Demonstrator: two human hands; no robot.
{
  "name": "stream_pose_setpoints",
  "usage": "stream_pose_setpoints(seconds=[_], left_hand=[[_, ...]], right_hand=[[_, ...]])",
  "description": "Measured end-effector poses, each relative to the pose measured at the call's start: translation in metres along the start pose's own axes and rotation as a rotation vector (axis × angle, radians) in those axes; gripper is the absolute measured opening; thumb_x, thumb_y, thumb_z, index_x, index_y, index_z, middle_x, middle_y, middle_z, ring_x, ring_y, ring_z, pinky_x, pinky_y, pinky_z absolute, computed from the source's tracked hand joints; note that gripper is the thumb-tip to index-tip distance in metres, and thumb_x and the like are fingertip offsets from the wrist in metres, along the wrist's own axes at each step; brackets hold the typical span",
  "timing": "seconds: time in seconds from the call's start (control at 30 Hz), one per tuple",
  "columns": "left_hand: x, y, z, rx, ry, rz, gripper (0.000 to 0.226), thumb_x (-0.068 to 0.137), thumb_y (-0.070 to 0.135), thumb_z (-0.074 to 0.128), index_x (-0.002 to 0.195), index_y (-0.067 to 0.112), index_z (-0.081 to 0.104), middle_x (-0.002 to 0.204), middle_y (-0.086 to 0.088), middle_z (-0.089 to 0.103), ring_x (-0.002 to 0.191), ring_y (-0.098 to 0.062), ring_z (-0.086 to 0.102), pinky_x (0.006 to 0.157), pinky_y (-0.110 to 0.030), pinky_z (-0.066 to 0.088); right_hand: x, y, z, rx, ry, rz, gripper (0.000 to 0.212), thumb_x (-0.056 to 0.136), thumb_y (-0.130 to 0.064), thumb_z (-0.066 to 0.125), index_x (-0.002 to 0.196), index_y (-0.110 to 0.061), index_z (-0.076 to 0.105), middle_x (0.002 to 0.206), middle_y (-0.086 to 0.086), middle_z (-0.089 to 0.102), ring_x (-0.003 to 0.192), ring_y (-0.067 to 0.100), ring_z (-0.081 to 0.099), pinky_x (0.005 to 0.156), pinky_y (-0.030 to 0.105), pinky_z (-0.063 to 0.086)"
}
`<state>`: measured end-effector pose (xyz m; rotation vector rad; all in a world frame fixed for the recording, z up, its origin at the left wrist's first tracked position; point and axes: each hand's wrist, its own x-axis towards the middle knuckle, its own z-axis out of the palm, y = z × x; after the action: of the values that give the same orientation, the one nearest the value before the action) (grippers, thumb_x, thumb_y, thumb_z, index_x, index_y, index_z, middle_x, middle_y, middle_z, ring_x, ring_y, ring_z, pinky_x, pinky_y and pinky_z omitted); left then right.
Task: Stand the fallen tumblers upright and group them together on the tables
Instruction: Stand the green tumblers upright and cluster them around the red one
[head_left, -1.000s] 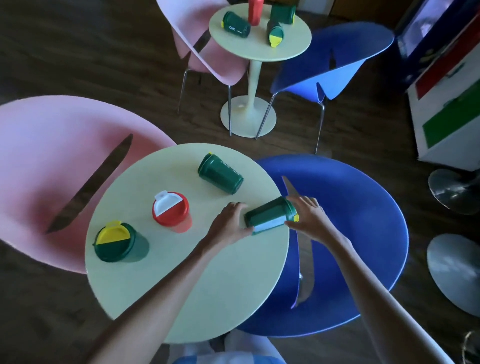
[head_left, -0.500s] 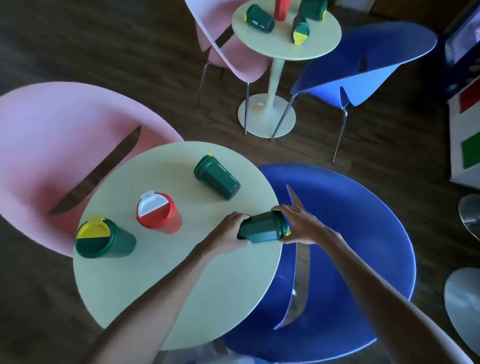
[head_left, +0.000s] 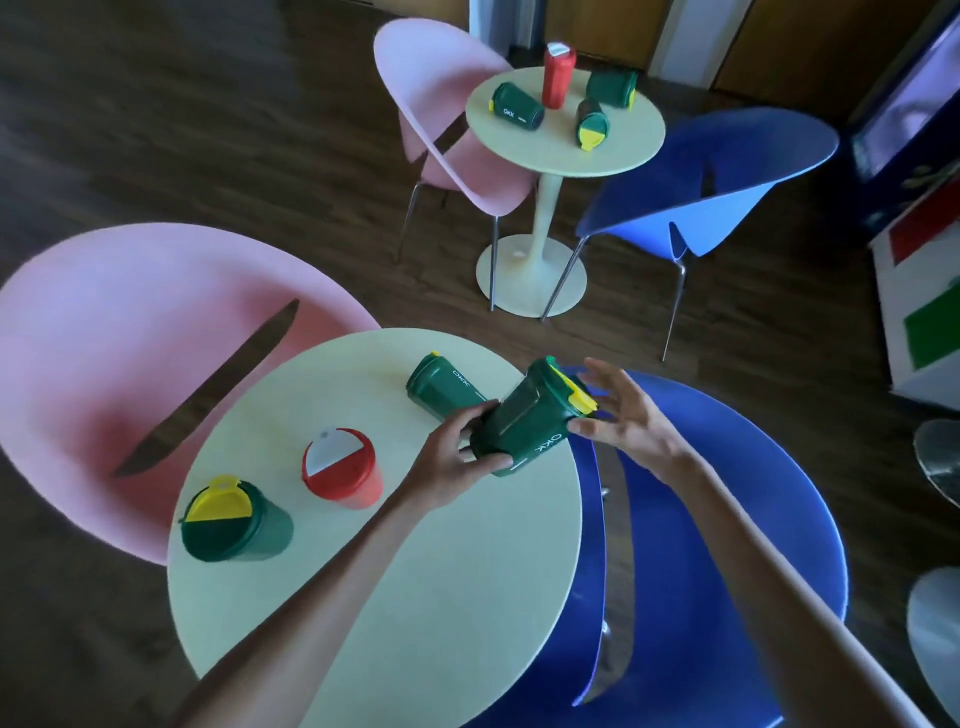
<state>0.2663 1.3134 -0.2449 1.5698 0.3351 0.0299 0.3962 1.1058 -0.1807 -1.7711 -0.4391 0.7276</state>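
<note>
Lifted off the near desk (head_left: 415, 597) since half a second ago, the held tumbler (head_left: 530, 423) no longer lies flat at the right edge; it now hangs tilted above that edge, yellow lid up and away, base low. The left hand (head_left: 452, 460) curls fingers and thumb round the base; the right hand (head_left: 621, 415) has loosened from the lid end, fingers spread, thumb tip at the green wall just under the lid. Just behind, a fallen tumbler (head_left: 447, 387) lies on its side on the desk; whether the two touch cannot be told. A red tumbler (head_left: 340, 470) and a yellow-lidded tumbler (head_left: 234, 522) stand upright further left, apart from each other. On the far desk (head_left: 613, 150) a tall red tumbler (head_left: 558, 75) stands upright; three green tumblers (head_left: 517, 106) lie on their sides around it.
</note>
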Motion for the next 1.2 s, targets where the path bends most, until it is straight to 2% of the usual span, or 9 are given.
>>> stream_pose_setpoints(seconds=[0.03,0.1,0.17,0.23,0.47,0.63,0.8,1.0,1.2], left_hand=[[-0.002,0.000,0.000,-0.039,0.001,-0.006,0.067,0.059,0.028,0.080,0.121,0.031,0.054,0.121,0.001,0.064,0.115,-0.008,0.058,0.088,-0.023,0.051],[-0.006,-0.001,0.003,-0.098,0.006,-0.014,0.070,0.059,0.027,0.081,0.123,0.028,0.054,0.123,0.002,0.064,0.118,-0.011,0.058,0.093,-0.029,0.051],[-0.011,-0.005,0.006,-0.147,0.029,-0.009,0.072,0.059,0.026,0.080,0.126,0.021,0.053,0.124,0.001,0.064,0.120,-0.015,0.057,0.095,-0.031,0.049],[-0.018,-0.008,0.010,-0.205,0.061,-0.014,0.072,0.059,0.025,0.080,0.125,0.017,0.053,0.122,0.004,0.065,0.118,-0.014,0.058,0.093,-0.028,0.050],[-0.034,-0.026,0.021,-0.221,0.113,-0.054,0.068,0.058,0.025,0.081,0.121,0.021,0.056,0.117,0.009,0.067,0.112,-0.010,0.062,0.085,-0.019,0.050],[-0.029,-0.035,0.014,0.079,0.073,-0.099,0.060,0.054,0.041,0.081,0.108,0.037,0.057,0.117,0.012,0.064,0.111,0.001,0.057,0.093,-0.022,0.044],[-0.026,-0.047,0.011,0.178,0.069,-0.112,0.055,0.053,0.030,0.084,0.100,0.036,0.057,0.107,0.015,0.067,0.100,0.000,0.061,0.082,-0.019,0.045],[-0.033,-0.069,0.016,0.239,0.132,-0.102,0.058,0.059,0.016,0.088,0.108,0.023,0.057,0.112,0.010,0.065,0.105,-0.001,0.059,0.084,-0.017,0.046],[-0.040,-0.084,0.013,0.268,0.058,-0.128,0.056,0.062,0.012,0.087,0.102,0.031,0.053,0.110,0.011,0.064,0.105,-0.005,0.061,0.085,-0.017,0.047]], right_hand=[[-0.003,-0.003,0.006,0.074,-0.003,0.009,0.094,0.055,-0.035,0.085,0.137,-0.018,0.042,0.133,0.002,0.054,0.111,0.007,0.059,0.090,0.023,0.052],[-0.008,-0.002,0.017,0.210,0.000,0.015,0.092,0.052,-0.045,0.087,0.130,-0.014,0.050,0.126,0.009,0.061,0.112,0.018,0.062,0.096,0.035,0.051],[-0.013,0.002,0.030,0.299,0.028,0.002,0.084,0.055,-0.047,0.086,0.124,-0.014,0.055,0.122,0.011,0.065,0.116,0.029,0.059,0.102,0.049,0.046],[-0.016,0.005,0.042,0.357,0.089,-0.009,0.078,0.058,-0.044,0.085,0.124,-0.014,0.056,0.119,0.009,0.066,0.116,0.030,0.059,0.103,0.051,0.044],[-0.024,0.019,0.066,0.393,0.219,-0.028,0.066,0.065,-0.029,0.080,0.123,-0.011,0.057,0.116,0.009,0.067,0.101,0.019,0.066,0.090,0.036,0.052],[-0.027,0.038,0.068,0.319,0.188,-0.013,0.067,0.063,-0.025,0.083,0.124,-0.017,0.054,0.119,0.002,0.065,0.109,0.027,0.063,0.087,0.036,0.053],[-0.034,0.055,0.070,0.336,0.106,-0.002,0.060,0.070,-0.010,0.076,0.125,-0.017,0.052,0.124,0.003,0.061,0.115,0.024,0.059,0.091,0.035,0.051],[-0.039,0.073,0.072,0.338,-0.045,0.055,0.071,0.069,0.000,0.075,0.131,-0.016,0.044,0.131,0.003,0.057,0.120,0.015,0.054,0.089,0.028,0.050],[-0.046,0.094,0.074,0.344,-0.066,0.125,0.074,0.064,0.003,0.077,0.129,-0.015,0.046,0.132,0.005,0.056,0.119,0.016,0.055,0.086,0.026,0.051]])
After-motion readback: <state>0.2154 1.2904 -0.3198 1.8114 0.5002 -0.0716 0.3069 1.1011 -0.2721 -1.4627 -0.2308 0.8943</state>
